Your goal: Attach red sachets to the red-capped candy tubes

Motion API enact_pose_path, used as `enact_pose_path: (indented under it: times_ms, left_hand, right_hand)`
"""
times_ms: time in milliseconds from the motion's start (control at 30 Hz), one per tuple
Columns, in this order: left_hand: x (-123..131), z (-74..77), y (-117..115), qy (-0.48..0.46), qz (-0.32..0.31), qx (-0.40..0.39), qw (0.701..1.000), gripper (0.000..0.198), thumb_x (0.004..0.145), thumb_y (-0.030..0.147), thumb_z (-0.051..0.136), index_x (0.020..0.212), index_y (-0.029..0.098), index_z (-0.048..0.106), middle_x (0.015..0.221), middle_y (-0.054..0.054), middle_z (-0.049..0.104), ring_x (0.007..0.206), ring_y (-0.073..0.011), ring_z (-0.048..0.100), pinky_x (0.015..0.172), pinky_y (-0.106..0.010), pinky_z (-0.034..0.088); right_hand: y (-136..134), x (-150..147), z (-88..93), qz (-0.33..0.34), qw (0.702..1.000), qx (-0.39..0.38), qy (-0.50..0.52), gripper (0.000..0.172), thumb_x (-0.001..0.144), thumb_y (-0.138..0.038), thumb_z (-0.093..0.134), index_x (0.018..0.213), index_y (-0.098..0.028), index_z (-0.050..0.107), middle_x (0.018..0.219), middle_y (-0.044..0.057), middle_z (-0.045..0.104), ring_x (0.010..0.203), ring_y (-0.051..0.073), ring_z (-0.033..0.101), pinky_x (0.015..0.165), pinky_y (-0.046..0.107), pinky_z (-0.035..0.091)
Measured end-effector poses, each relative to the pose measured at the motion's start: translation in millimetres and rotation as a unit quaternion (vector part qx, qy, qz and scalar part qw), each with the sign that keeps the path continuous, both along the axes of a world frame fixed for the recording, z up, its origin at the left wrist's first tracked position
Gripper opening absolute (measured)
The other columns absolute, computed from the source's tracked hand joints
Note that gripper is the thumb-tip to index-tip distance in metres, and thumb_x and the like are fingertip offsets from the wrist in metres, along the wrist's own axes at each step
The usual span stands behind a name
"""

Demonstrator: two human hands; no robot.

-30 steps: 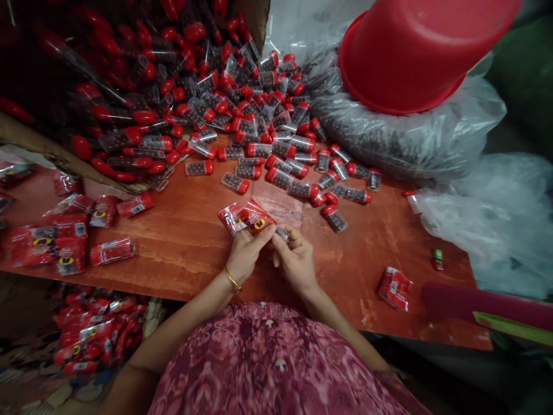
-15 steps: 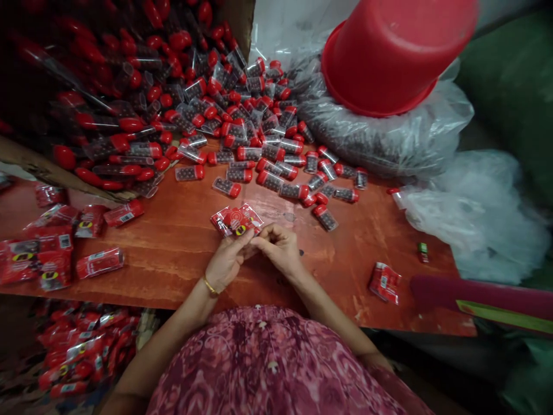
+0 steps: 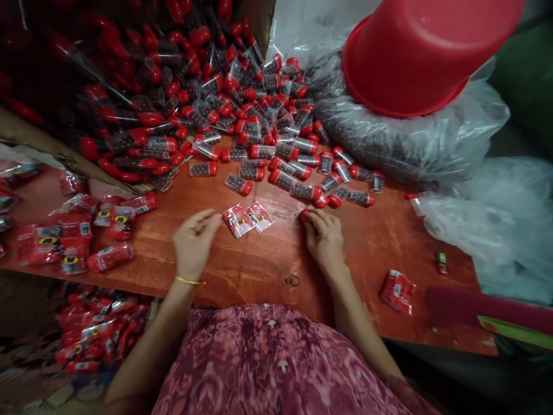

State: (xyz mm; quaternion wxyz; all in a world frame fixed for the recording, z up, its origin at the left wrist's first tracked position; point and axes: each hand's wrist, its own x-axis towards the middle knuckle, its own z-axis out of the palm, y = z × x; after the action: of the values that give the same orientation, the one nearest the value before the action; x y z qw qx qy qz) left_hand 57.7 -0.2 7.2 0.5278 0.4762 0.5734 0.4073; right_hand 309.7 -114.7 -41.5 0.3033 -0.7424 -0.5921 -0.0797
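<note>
My left hand (image 3: 193,242), blurred by motion, is above the table just left of two flat red printed packets (image 3: 239,220). Its fingers are loosely bent, thumb apart, and no object shows in them. My right hand (image 3: 325,237) is closed on a small red-capped tube (image 3: 305,215); only the red cap shows past the fingertips, and the hand covers the rest. Beyond it lie several clear tubes (image 3: 306,191) with red caps and dark beads inside. One red packet (image 3: 122,222) rests on the pile at the left.
A cardboard box (image 3: 69,153) spills red-capped tubes at the back left. A red bucket (image 3: 415,63) stands upside down on a clear plastic bag (image 3: 415,144). Filled red packets (image 3: 52,239) lie at left, more below the table edge. A rubber band (image 3: 292,280) lies near me.
My hands have moved apart. My left hand has let go of the red packet, now on the left pile. My right hand has reached forward and right and taken hold of a red-capped tube.
</note>
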Motion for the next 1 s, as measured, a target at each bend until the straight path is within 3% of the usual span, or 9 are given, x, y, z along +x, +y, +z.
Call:
enact_pose_path:
  times_ms: [33,133,267,433,567,700,800,900,1000]
  left_hand:
    - [9,-3.9,-2,0.102,-0.068,0.067,0.99,0.033,0.065,0.043,0.071,0.091,0.023,0.069,0.104,-0.006,0.069,0.108,-0.0244,0.058,0.098,-0.041,0.04]
    - [24,-14.0,2,0.326,-0.213,0.195,0.9,0.035,0.064,0.041,0.072,0.095,0.026,0.07,0.128,-0.008,0.056,0.129,-0.0313,0.038,0.108,-0.052,0.022]
    - [30,-21.7,14,0.418,-0.258,0.21,0.846,0.026,0.074,0.042,0.063,0.095,0.028,0.071,0.128,-0.007,0.056,0.129,-0.0321,0.038,0.105,-0.056,0.023]
    - [37,-30.1,18,0.392,-0.212,0.225,0.867,0.019,0.077,0.038,0.061,0.088,0.028,0.073,0.122,-0.007,0.06,0.128,-0.0313,0.04,0.105,-0.057,0.023]
    - [39,-26.2,14,0.322,-0.156,0.219,0.908,0.017,0.074,0.035,0.064,0.087,0.028,0.072,0.122,-0.008,0.06,0.124,-0.0301,0.045,0.104,-0.057,0.024]
    - [42,-7.8,2,0.238,-0.149,0.235,0.931,0.018,0.075,0.034,0.063,0.09,0.028,0.072,0.124,-0.008,0.059,0.124,-0.029,0.045,0.105,-0.055,0.024]
    - [44,3.3,-10,0.171,-0.167,0.239,0.941,0.019,0.075,0.032,0.063,0.09,0.027,0.072,0.122,-0.006,0.061,0.123,-0.027,0.047,0.106,-0.049,0.026]
    - [43,7.3,-19,0.093,-0.139,0.158,0.973,0.028,0.072,0.036,0.065,0.096,0.023,0.07,0.111,-0.007,0.067,0.111,-0.0244,0.056,0.098,-0.039,0.04]
    - [40,7.5,-29,0.026,-0.182,-0.025,0.983,0.035,0.069,0.048,0.064,0.084,0.017,0.071,0.083,-0.007,0.072,0.083,-0.0212,0.065,0.073,-0.029,0.05]
  right_hand:
    - [3,-7,0.5,0.027,1.0,0.005,0.004,0.02,0.085,-0.021,0.05,0.101,-0.017,0.063,0.104,0.011,0.066,0.097,0.022,0.057,0.086,0.039,0.045]
    - [8,-21,0.7,0.056,0.998,0.01,0.01,0.027,0.083,-0.027,0.055,0.106,-0.015,0.061,0.112,0.015,0.063,0.106,0.025,0.054,0.089,0.043,0.045]
    - [9,-25,-1.1,0.041,0.999,0.026,0.018,0.025,0.082,-0.029,0.056,0.102,-0.016,0.062,0.114,0.015,0.062,0.107,0.026,0.054,0.09,0.045,0.045]
    - [11,-33,8.3,0.039,0.996,0.052,0.053,0.016,0.082,-0.026,0.055,0.093,-0.018,0.065,0.104,0.012,0.066,0.101,0.024,0.057,0.09,0.044,0.044]
    - [18,-56,22.6,0.061,0.981,0.043,0.181,0.018,0.085,-0.028,0.051,0.094,-0.018,0.063,0.093,0.009,0.068,0.09,0.02,0.06,0.084,0.038,0.045]
    - [35,-80,33.8,0.068,0.896,-0.009,0.439,0.028,0.084,-0.04,0.049,0.096,-0.017,0.06,0.085,0.005,0.065,0.071,0.015,0.057,0.066,0.029,0.048]
    - [47,-89,39.2,0.104,0.821,-0.007,0.561,0.027,0.08,-0.043,0.052,0.077,-0.017,0.059,0.067,-0.001,0.058,0.058,0.011,0.051,0.057,0.024,0.044]
    - [49,-91,41.9,0.089,0.818,0.036,0.567,0.027,0.08,-0.04,0.052,0.066,-0.017,0.056,0.058,-0.003,0.052,0.053,0.009,0.046,0.053,0.022,0.04]
    - [39,-90,41.1,0.05,0.853,0.067,0.516,0.027,0.082,-0.036,0.05,0.063,-0.017,0.055,0.054,-0.003,0.048,0.051,0.009,0.043,0.051,0.022,0.037]
